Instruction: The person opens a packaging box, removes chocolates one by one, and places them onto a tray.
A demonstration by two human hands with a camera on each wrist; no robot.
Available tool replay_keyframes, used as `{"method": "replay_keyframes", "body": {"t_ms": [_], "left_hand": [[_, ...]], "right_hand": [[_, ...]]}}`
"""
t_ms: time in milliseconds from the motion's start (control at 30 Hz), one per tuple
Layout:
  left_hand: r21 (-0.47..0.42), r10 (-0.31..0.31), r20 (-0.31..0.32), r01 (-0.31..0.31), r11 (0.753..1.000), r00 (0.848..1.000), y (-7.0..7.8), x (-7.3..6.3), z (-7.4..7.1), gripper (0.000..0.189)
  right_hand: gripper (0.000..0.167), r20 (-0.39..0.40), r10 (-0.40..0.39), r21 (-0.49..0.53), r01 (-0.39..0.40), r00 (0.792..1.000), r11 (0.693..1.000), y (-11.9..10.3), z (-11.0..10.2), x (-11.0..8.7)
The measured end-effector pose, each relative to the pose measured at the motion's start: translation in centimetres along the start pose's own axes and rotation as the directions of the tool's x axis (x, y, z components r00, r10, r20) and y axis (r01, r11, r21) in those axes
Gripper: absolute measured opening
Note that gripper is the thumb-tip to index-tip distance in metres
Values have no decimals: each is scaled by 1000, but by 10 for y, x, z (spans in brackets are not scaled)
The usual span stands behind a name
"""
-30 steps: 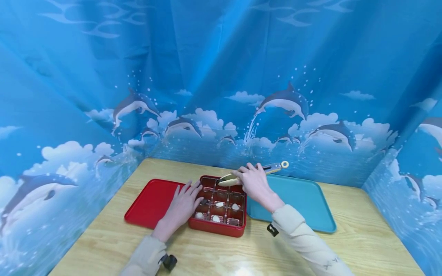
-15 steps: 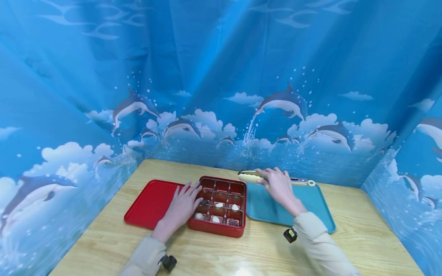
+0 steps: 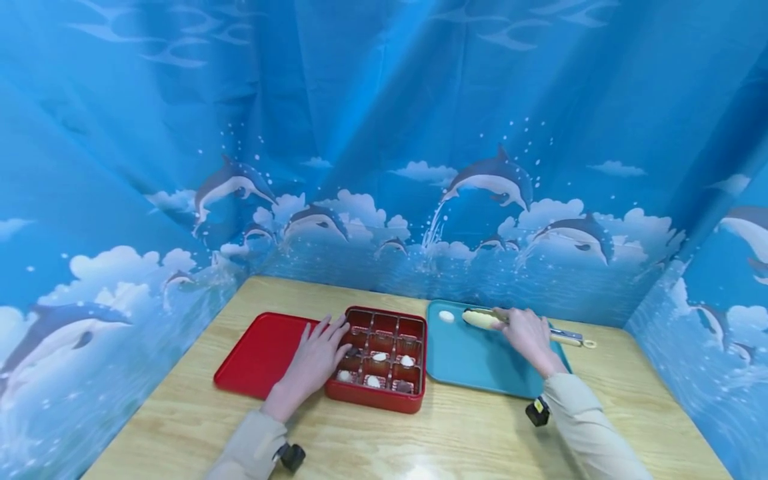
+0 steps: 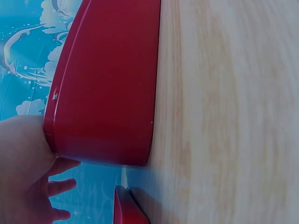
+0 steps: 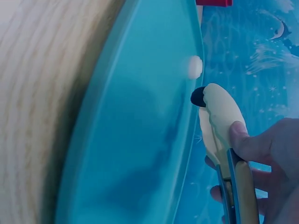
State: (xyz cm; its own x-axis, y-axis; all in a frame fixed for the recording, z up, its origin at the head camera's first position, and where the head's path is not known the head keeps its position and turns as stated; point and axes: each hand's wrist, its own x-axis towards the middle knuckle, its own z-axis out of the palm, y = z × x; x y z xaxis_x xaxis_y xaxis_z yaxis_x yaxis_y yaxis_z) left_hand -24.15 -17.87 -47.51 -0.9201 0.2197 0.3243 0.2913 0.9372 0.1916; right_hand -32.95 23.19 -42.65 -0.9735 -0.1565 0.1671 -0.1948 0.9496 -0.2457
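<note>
Right hand (image 3: 528,337) grips tongs (image 5: 223,107) pinching a dark piece (image 5: 198,97) over blue tray (image 3: 465,363), far side; left hand (image 3: 317,353), fingers outstretched, touches red box (image 3: 372,398); low release clear of white piece (image 3: 447,317) looks safest

Dolphin-print backdrop (image 3: 372,153) behind wooden table (image 3: 468,427)

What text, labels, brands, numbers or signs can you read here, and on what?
None readable.
Right wrist's black device: small yellow patch, too small to read.
Red box: tiny pale mark near the rim in the left wrist view, no legible characters.
Tongs, blue tray, red tray: no lettering seen.
Backdrop: dolphins and clouds, no words seen.
</note>
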Motion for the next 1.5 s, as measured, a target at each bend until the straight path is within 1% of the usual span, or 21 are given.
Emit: {"method": "replay_keyframes", "body": {"t_ms": [100,300,400,567,733,800,967,1100,1200,1500], "left_hand": [[-1,0,6,0,1000,1000,1,0,1,50],[-11,-12,3,12,1000,1000,1,-1,-1,51],[-13,-12,2,12,1000,1000,1,-1,-2,51],[-11,-9,5,9,1000,1000,1,-1,-2,51],[-8,-9,9,9,1000,1000,1,-2,-3,51],[-10,-10,10,10,1000,1000,1,-2,-3,51],[-12,-12,10,12,1000,1000,2,-1,-5,51],[-8,-7,11,7,1000,1000,2,-1,-4,50],[-12,-3,14,3,1000,1000,2,-1,-5,50],[-17,1,9,-1,1000,1000,2,0,-5,51]], "right_hand": [[42,52,41,-6,-40,998,999,6,4,-1],[46,103,52,3,-52,993,999,11,6,0],[49,121,70,-5,-70,990,998,12,5,1],[54,139,121,-25,-118,983,993,14,3,3],[57,140,153,-26,-151,978,988,16,1,4],[57,140,155,-20,-154,978,988,18,1,5],[61,174,153,-23,-151,973,988,20,1,6],[60,194,147,-34,-144,970,989,20,1,6],[60,189,133,-39,-128,973,991,21,2,6],[59,147,124,-29,-122,981,992,21,3,11]]}}
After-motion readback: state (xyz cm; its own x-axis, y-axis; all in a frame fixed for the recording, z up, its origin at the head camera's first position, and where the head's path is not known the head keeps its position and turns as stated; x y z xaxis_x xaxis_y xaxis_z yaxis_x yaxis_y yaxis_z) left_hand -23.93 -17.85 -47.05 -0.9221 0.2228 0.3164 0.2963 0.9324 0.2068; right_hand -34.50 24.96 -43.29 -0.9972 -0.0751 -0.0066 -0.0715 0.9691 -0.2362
